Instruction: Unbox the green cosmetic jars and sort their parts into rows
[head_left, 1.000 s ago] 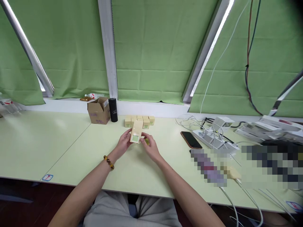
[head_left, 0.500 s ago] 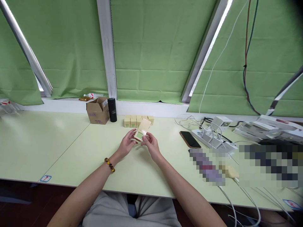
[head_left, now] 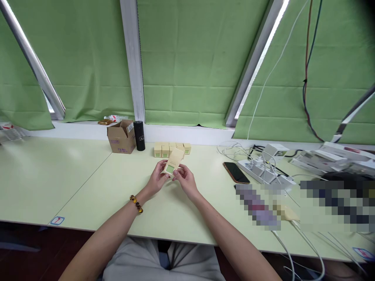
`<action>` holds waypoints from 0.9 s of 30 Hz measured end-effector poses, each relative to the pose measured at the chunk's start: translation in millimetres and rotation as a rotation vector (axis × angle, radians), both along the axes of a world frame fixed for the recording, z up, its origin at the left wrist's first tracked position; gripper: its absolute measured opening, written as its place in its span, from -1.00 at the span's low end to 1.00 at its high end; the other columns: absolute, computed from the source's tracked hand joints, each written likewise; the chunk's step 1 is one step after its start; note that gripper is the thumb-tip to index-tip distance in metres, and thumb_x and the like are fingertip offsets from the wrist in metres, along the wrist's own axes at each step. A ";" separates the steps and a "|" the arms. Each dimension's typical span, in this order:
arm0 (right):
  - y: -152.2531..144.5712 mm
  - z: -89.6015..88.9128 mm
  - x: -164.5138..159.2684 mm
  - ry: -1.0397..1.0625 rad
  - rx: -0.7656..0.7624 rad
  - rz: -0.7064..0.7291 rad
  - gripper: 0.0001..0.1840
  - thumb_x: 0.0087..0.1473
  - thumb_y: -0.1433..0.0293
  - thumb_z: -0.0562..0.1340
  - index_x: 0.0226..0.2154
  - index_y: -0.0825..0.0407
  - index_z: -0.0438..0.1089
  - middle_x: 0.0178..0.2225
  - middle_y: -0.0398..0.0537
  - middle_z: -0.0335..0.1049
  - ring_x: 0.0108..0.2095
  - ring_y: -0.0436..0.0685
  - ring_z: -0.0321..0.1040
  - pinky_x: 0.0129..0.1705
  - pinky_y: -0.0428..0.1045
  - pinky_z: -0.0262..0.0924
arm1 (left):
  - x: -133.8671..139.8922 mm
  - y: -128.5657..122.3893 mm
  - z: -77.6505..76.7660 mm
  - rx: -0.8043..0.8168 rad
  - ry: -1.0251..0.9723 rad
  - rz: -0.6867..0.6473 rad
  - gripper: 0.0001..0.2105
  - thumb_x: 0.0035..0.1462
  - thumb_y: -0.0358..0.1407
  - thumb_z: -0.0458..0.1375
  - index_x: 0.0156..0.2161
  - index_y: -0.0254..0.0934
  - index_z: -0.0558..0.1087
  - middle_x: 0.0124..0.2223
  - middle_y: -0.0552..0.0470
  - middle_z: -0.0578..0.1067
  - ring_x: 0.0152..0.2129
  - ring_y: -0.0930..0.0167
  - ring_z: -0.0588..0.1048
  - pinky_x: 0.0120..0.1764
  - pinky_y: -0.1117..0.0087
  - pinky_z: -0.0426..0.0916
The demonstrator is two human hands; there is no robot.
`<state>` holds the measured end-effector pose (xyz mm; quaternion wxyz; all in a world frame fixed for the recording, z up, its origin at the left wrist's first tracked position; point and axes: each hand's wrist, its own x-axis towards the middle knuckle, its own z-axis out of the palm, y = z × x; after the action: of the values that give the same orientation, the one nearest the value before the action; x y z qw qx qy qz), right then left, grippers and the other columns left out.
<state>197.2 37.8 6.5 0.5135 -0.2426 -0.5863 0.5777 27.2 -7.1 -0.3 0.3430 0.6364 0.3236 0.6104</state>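
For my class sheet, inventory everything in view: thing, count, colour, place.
Slim card carton: 1, cream with green panel, centre
Small card boxes: several, cream, behind carton
Open cardboard box: 1, brown, back left
Upright cylinder: 1, black, beside cardboard box
Plastic bottle: 1 sure, transparent, behind cardboard box
Shiny packet: 1, amber, beside bottle
Smartphone: 1, black and orange, right
Power strip: 1, white, right of smartphone
Cables: several, mostly white, right
Flat boxes: several, white, far right
Pixelated items: uncountable, mixed, right
Fabric blinds: several, green, background
Window frames: 3, grey, between blinds
Tabletop surface: 1, seamed, pale green, foreground
Beaded bracelet: 1, amber and dark, left wrist
Left hand, right hand: 1 each, bare, on carton
Trousers: 1 pair, grey, lap
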 end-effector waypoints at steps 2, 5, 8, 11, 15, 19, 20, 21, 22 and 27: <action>-1.0 0.9 0.1 -0.012 0.003 0.005 -0.40 0.03 0.00 0.45 0.00 -0.04 0.38 -0.20 -0.02 0.61 -0.35 0.12 0.53 -0.25 0.09 0.48 | -0.1 0.0 0.4 -0.002 -0.007 0.003 -0.48 0.32 -0.15 0.22 0.29 -0.15 0.20 0.21 -0.20 0.37 0.13 0.18 0.40 0.02 0.19 0.45; -1.6 2.0 0.0 -0.025 0.001 -0.001 -0.40 0.01 0.00 0.45 -0.02 -0.03 0.38 -0.23 -0.03 0.61 -0.36 0.12 0.53 -0.23 0.11 0.49 | -0.3 -0.8 1.7 -0.002 -0.011 -0.004 -0.50 0.32 -0.16 0.22 0.28 -0.14 0.21 0.19 -0.19 0.37 0.12 0.19 0.40 0.00 0.20 0.46; -1.5 2.5 -0.3 -0.032 -0.003 -0.009 -0.39 0.01 -0.01 0.45 -0.02 -0.02 0.38 -0.25 -0.04 0.61 -0.36 0.12 0.53 -0.22 0.11 0.48 | 0.0 -1.9 3.4 0.006 -0.008 -0.009 -0.52 0.32 -0.17 0.20 0.27 -0.15 0.22 0.18 -0.17 0.37 0.12 0.20 0.40 0.05 0.17 0.43; -1.7 2.7 -0.8 -0.034 -0.009 -0.008 -0.38 0.01 -0.02 0.45 -0.02 -0.02 0.38 -0.26 -0.05 0.61 -0.37 0.11 0.52 -0.23 0.10 0.47 | 0.9 -2.6 4.7 0.006 -0.007 -0.004 -0.52 0.31 -0.18 0.21 0.27 -0.15 0.22 0.18 -0.16 0.38 0.13 0.20 0.39 0.10 0.15 0.39; -2.8 3.1 -1.2 -0.028 -0.009 -0.001 -0.39 0.00 -0.01 0.46 -0.03 -0.02 0.38 -0.29 -0.07 0.60 -0.39 0.09 0.50 -0.23 0.09 0.46 | 1.0 -3.4 5.8 0.004 -0.007 0.009 -0.51 0.31 -0.15 0.21 0.26 -0.17 0.22 0.16 -0.17 0.38 0.12 0.20 0.39 0.11 0.16 0.37; -3.1 4.0 -1.4 -0.021 -0.014 0.009 -0.39 -0.04 0.02 0.49 -0.04 -0.03 0.39 -0.29 -0.07 0.61 -0.33 0.12 0.52 -0.22 0.08 0.47 | 0.4 -3.9 6.5 0.004 0.013 0.018 -0.51 0.33 -0.12 0.20 0.26 -0.16 0.22 0.17 -0.17 0.38 0.13 0.19 0.39 0.12 0.16 0.35; -3.1 4.3 -1.4 -0.019 -0.017 0.010 -0.39 -0.04 0.03 0.49 -0.04 -0.03 0.40 -0.29 -0.07 0.61 -0.31 0.13 0.52 -0.21 0.08 0.47 | 0.5 -3.8 6.5 0.007 0.011 0.015 -0.51 0.33 -0.11 0.20 0.26 -0.17 0.22 0.16 -0.17 0.39 0.13 0.20 0.40 0.12 0.16 0.35; -3.0 4.7 -1.4 -0.018 -0.019 0.008 -0.39 -0.05 0.03 0.50 -0.05 -0.03 0.40 -0.29 -0.07 0.61 -0.30 0.13 0.53 -0.21 0.08 0.47 | 0.7 -3.6 6.5 0.011 0.007 0.011 -0.52 0.33 -0.11 0.19 0.26 -0.17 0.22 0.15 -0.16 0.39 0.12 0.20 0.40 0.13 0.17 0.35; -3.0 5.0 -1.3 -0.017 -0.020 0.006 -0.39 -0.06 0.03 0.50 -0.06 -0.03 0.40 -0.30 -0.08 0.61 -0.30 0.13 0.52 -0.21 0.09 0.48 | 1.1 -3.2 6.3 0.015 0.001 0.008 -0.52 0.33 -0.11 0.19 0.25 -0.18 0.21 0.15 -0.16 0.39 0.12 0.21 0.40 0.13 0.17 0.35; -3.7 5.8 -1.0 -0.017 -0.032 -0.006 -0.39 -0.07 0.02 0.51 -0.07 -0.03 0.41 -0.29 -0.07 0.61 -0.32 0.13 0.52 -0.18 0.11 0.48 | 1.9 0.6 3.2 0.025 -0.026 0.003 -0.51 0.29 -0.14 0.22 0.24 -0.17 0.20 0.14 -0.15 0.38 0.10 0.22 0.41 0.12 0.18 0.36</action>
<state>196.2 34.1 12.3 0.5060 -0.2575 -0.5807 0.5834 29.1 -6.5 2.9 0.3383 0.6323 0.3125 0.6230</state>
